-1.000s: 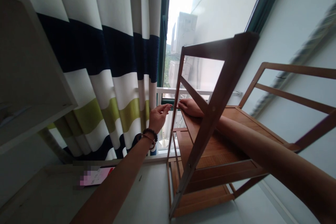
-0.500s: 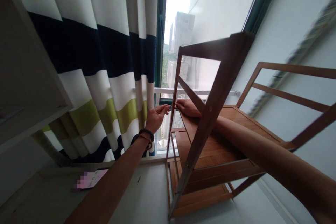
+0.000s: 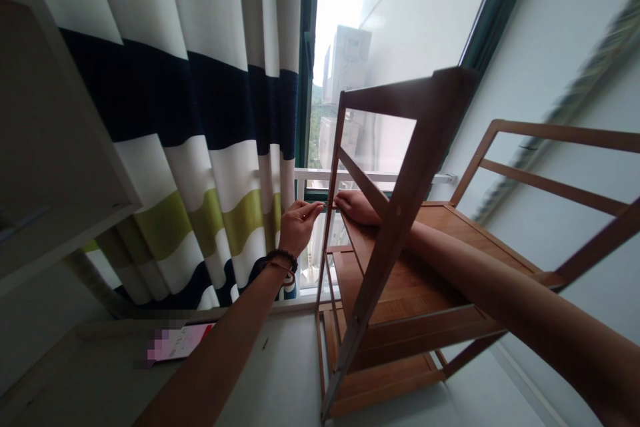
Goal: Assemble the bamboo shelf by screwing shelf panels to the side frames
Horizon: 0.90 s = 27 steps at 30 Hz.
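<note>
Head view, the only one: your L hand [image 3: 299,227] is up beside the wooden rack [image 3: 395,320], thumb and fingertips [image 3: 315,209] pinched together on a small dark piece [image 3: 324,203]. That piece sits right at the rack's far-left post [image 3: 330,227], at approx 3 o'clock from the L hand. It's too small to say what it is.

Your R hand [image 3: 356,208] lies knuckles-up on the shelf board [image 3: 425,267], inside the frame and just across the post from the L hand. Its fingers bend at the corner by the post; can't tell if they close on anything. The R forearm runs back along the board toward 4 o'clock.

There's a dark bead bracelet [image 3: 281,257] on the L wrist. The striped curtain [image 3: 200,147] hangs at 10 o'clock, the window [image 3: 400,13] is at 12, and a pink sheet [image 3: 185,340] lies low at 7.
</note>
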Available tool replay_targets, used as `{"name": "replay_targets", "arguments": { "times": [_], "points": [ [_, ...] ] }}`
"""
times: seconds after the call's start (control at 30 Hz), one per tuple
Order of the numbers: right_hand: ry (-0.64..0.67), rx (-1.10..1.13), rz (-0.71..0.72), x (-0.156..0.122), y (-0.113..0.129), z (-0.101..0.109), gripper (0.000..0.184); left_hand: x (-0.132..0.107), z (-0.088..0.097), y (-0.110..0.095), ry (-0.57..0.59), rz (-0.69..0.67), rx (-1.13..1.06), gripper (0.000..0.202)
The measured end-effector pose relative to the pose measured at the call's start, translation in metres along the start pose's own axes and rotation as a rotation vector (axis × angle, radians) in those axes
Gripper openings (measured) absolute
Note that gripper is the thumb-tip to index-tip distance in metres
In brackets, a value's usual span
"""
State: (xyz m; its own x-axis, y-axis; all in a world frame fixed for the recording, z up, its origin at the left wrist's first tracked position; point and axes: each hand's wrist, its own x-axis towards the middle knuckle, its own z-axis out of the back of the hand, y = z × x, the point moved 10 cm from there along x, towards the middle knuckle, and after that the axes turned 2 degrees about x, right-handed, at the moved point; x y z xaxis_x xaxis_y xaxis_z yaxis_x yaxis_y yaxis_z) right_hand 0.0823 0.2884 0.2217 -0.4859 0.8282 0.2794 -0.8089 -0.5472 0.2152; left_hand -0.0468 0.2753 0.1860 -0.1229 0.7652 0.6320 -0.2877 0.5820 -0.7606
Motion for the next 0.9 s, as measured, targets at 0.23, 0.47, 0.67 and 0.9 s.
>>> {"name": "replay_targets", "arguments": {
  "times": [0.23, 0.47, 0.67, 0.9],
  "points": [
    [-0.026, 0.095, -0.03, 0.003, -0.011, -0.006, 0.028, -0.005, -0.006, 0.016, 0.013, 0.297, -0.253, 0.036],
    [-0.046, 0.082, -0.029, 0.006, -0.017, -0.009, 0.027, 0.002, -0.009, 0.017, -0.032, 0.276, -0.453, 0.04],
    [-0.039, 0.067, -0.03, 0.007, -0.016, -0.009, 0.026, 0.006, -0.001, 0.013, -0.079, 0.182, -0.331, 0.025],
    [-0.025, 0.047, -0.009, 0.006, -0.014, -0.007, 0.028, 0.001, 0.001, 0.012, -0.02, 0.216, -0.293, 0.025]
  ]
}}
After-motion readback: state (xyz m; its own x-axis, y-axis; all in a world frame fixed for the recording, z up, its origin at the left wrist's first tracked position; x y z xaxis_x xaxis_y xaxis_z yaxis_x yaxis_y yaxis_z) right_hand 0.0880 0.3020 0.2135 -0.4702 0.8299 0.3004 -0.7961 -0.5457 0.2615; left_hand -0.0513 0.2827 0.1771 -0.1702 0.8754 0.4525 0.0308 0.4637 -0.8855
